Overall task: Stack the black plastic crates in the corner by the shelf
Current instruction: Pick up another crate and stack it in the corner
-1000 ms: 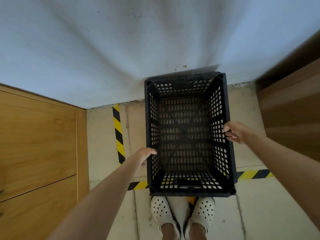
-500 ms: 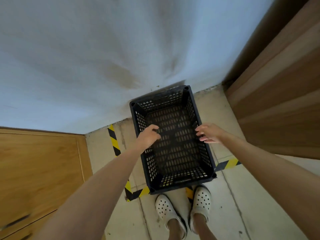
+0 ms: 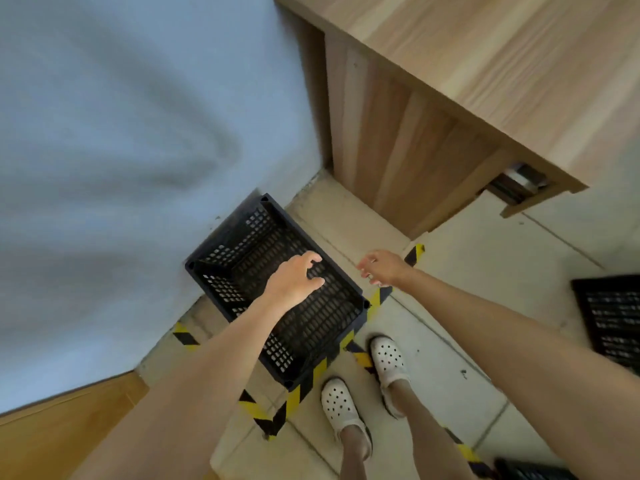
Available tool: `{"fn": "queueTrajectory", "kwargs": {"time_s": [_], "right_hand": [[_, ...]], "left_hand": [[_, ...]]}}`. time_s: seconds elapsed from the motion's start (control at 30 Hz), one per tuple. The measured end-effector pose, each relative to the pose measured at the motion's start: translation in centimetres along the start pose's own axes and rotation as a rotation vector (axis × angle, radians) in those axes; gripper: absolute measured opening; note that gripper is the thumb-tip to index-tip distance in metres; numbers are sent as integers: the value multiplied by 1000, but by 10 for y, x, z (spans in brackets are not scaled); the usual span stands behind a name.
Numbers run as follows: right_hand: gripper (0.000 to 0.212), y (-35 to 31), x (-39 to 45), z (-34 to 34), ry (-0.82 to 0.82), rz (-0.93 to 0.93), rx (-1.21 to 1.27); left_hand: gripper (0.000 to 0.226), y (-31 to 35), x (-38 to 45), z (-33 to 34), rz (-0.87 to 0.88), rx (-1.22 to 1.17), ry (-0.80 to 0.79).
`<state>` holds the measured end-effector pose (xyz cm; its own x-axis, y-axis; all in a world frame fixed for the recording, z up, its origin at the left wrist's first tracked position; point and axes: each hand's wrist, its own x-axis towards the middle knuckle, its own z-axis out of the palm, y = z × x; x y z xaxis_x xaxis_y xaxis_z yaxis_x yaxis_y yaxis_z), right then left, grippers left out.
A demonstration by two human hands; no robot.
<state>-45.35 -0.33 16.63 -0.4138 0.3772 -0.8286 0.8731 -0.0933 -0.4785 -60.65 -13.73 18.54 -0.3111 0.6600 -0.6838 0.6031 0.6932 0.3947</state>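
A black perforated plastic crate (image 3: 242,258) stands on the floor against the pale blue wall, inside the yellow-and-black floor tape. My left hand (image 3: 294,282) hovers over its open top, fingers loosely curled and holding nothing. Off the crate's right rim, my right hand (image 3: 382,266) hangs in the air with relaxed fingers, also holding nothing. A second black crate (image 3: 613,320) sits on the floor at the right edge of view. Part of another black crate (image 3: 530,471) shows at the bottom right.
A wooden shelf unit (image 3: 415,133) stands to the right of the corner, close behind the crate. A wooden cabinet (image 3: 52,441) fills the lower left. My feet in white perforated clogs (image 3: 388,358) stand on the tiled floor just in front of the crate.
Both hands have come off the crate's side rims and lifted away. The view has swung right, bringing the shelf and two more crates into sight.
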Motion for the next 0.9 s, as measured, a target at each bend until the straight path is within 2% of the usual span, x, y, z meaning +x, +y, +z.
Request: {"fn": "queueTrajectory", "kwargs": {"time_s": [0.13,0.37,0.47,0.7,0.9], "right_hand": [[30,54,-41,3,64,44,131],[32,172,-118,-14,99,121,299],[31,232,-146,-35,189,175,417],[30,378,-204,-85,358,292,736],[17,521,-269,-118,462,348,899]], "left_hand": [[44,29,-17,24,105,129,-54],[50,96,-35,86,190,363,-295],[54,152,-38,122,278,417,-351],[47,294,-37,230,455,583,-432],[52,421,-62,324,538,724,-489]]}}
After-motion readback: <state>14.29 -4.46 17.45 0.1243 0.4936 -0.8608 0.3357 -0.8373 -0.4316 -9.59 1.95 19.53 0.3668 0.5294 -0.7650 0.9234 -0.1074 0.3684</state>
